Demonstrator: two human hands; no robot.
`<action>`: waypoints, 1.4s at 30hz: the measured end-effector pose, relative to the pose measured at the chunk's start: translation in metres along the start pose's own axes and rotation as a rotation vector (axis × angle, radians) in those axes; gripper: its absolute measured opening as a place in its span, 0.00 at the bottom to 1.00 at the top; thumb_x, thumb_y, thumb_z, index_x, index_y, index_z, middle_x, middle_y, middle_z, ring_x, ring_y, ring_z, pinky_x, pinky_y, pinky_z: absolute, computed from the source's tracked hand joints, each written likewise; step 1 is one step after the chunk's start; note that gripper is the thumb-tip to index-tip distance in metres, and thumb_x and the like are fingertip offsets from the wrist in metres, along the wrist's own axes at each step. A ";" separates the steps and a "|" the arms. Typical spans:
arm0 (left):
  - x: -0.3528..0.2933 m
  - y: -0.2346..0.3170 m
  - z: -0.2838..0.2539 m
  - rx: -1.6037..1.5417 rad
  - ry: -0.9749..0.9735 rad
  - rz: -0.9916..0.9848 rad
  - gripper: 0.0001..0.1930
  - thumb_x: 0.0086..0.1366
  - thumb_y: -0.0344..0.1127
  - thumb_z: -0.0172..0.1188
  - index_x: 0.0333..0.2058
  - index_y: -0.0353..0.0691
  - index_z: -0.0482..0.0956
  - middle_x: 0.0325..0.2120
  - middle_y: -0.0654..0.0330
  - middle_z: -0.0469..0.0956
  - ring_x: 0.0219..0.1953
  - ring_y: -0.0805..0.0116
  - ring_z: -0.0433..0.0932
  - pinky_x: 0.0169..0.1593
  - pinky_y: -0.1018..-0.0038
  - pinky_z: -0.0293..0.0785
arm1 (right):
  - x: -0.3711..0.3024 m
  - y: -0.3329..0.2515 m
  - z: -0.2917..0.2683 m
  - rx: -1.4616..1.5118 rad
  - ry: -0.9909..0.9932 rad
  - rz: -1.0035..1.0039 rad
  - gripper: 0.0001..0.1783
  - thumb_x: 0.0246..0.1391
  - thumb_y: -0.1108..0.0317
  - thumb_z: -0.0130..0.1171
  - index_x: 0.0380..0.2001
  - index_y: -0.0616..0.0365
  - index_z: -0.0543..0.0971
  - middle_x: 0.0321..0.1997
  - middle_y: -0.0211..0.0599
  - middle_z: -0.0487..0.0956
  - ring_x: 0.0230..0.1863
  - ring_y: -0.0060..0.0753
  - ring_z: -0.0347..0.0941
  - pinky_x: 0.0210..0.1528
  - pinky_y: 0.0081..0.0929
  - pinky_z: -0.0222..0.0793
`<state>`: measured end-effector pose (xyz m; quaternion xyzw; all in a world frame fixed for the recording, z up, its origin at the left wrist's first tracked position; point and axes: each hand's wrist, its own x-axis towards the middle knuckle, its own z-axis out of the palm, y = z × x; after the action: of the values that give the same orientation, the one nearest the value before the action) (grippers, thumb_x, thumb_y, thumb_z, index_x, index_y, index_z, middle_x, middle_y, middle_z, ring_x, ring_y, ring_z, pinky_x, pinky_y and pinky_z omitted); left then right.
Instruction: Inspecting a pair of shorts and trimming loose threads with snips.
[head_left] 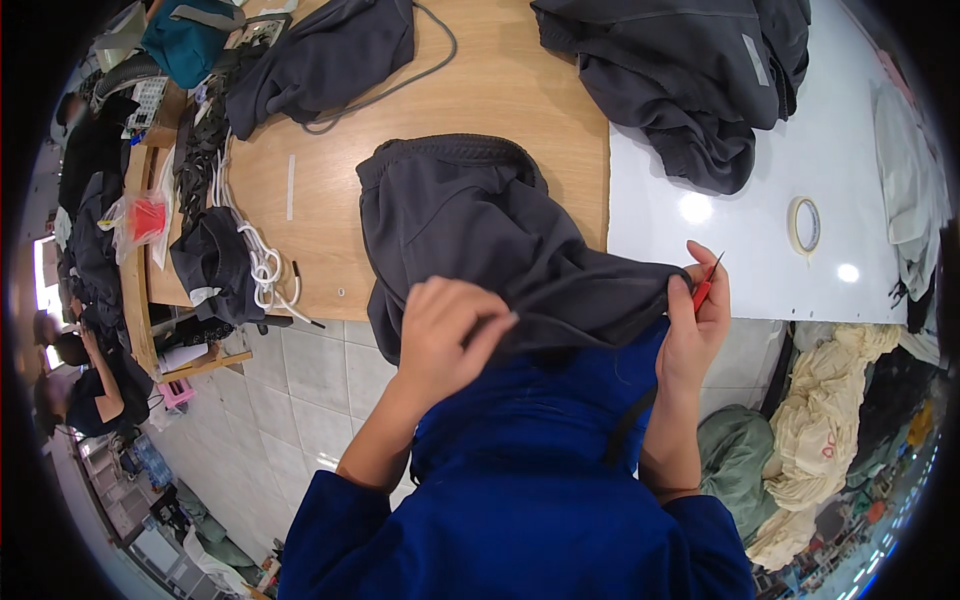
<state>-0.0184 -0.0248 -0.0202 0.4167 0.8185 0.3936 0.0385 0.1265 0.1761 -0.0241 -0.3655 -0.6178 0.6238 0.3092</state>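
Right grip (698, 318) pinches dark garment (470, 225) overhanging table (572, 160).

The garment (460, 220) lies on the table (320, 195) between a cord bundle (262, 266), left, and a tape roll (795, 229), right.

Left hand (440, 325) angled inward, fingers (472, 302) curled, right hand (690, 335) upright, fingers bent, bare forearms (388, 435) well apart
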 end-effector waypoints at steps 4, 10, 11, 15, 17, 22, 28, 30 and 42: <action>-0.009 0.020 -0.007 -0.469 -0.471 0.289 0.09 0.48 0.37 0.69 0.26 0.45 0.79 0.25 0.67 0.76 0.29 0.69 0.74 0.33 0.76 0.64 | 0.005 0.004 -0.006 0.276 -0.005 0.208 0.19 0.55 0.79 0.48 0.52 0.64 0.68 0.35 0.26 0.69 0.30 0.10 0.60 0.31 0.09 0.56; 0.006 0.015 -0.010 -0.349 -0.079 0.024 0.09 0.51 0.24 0.63 0.33 0.36 0.79 0.35 0.53 0.77 0.40 0.57 0.77 0.44 0.70 0.72 | -0.003 0.003 -0.012 0.622 -0.283 0.117 0.09 0.50 0.75 0.54 0.36 0.63 0.71 0.34 0.38 0.71 0.36 0.32 0.67 0.41 0.26 0.62; 0.012 0.012 -0.011 -0.241 0.026 0.023 0.11 0.50 0.23 0.62 0.35 0.36 0.80 0.41 0.52 0.75 0.42 0.57 0.76 0.45 0.70 0.72 | -0.003 0.004 -0.012 0.694 -0.381 0.097 0.07 0.49 0.75 0.54 0.34 0.62 0.72 0.32 0.38 0.70 0.35 0.32 0.65 0.38 0.26 0.60; 0.054 -0.015 -0.016 0.033 0.294 0.024 0.12 0.55 0.25 0.58 0.40 0.38 0.79 0.46 0.50 0.72 0.46 0.56 0.72 0.50 0.70 0.67 | -0.003 -0.001 -0.021 0.795 -0.728 0.141 0.03 0.45 0.73 0.57 0.24 0.62 0.76 0.24 0.38 0.70 0.28 0.33 0.63 0.32 0.27 0.55; 0.083 -0.029 -0.015 0.102 0.277 -0.006 0.12 0.57 0.31 0.58 0.40 0.39 0.79 0.47 0.51 0.73 0.47 0.53 0.71 0.53 0.67 0.64 | -0.004 -0.004 -0.021 0.773 -0.817 0.139 0.04 0.45 0.73 0.57 0.24 0.63 0.76 0.24 0.39 0.71 0.28 0.33 0.63 0.32 0.27 0.55; 0.128 -0.070 0.006 0.421 0.091 0.213 0.15 0.55 0.42 0.62 0.39 0.40 0.79 0.43 0.52 0.76 0.46 0.52 0.73 0.50 0.65 0.66 | -0.005 -0.010 -0.016 0.739 -0.824 0.255 0.05 0.43 0.76 0.54 0.26 0.66 0.77 0.27 0.40 0.73 0.31 0.32 0.66 0.34 0.25 0.57; 0.182 -0.063 -0.042 -0.441 -0.419 -0.377 0.11 0.57 0.43 0.61 0.32 0.42 0.79 0.29 0.62 0.80 0.35 0.67 0.78 0.39 0.72 0.71 | 0.019 -0.039 -0.028 0.666 -0.205 0.115 0.04 0.52 0.74 0.51 0.31 0.61 0.67 0.29 0.33 0.65 0.29 0.25 0.64 0.36 0.24 0.64; 0.202 -0.055 -0.086 -0.911 -0.106 -0.392 0.09 0.59 0.39 0.58 0.33 0.41 0.79 0.31 0.64 0.79 0.35 0.72 0.78 0.40 0.75 0.72 | 0.034 -0.046 -0.053 0.726 -0.282 -0.082 0.08 0.52 0.73 0.52 0.34 0.58 0.65 0.32 0.32 0.64 0.35 0.25 0.65 0.40 0.24 0.63; 0.042 -0.102 -0.128 -1.133 0.035 -0.402 0.22 0.59 0.34 0.56 0.52 0.36 0.66 0.38 0.60 0.76 0.39 0.76 0.75 0.48 0.79 0.67 | 0.024 -0.016 -0.100 0.324 -0.355 0.050 0.06 0.39 0.80 0.52 0.26 0.62 0.74 0.27 0.38 0.70 0.30 0.30 0.64 0.35 0.23 0.58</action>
<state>-0.1620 -0.1084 0.0091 0.1618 0.5447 0.7602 0.3149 0.1964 0.2510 -0.0072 -0.2108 -0.5450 0.7767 0.2352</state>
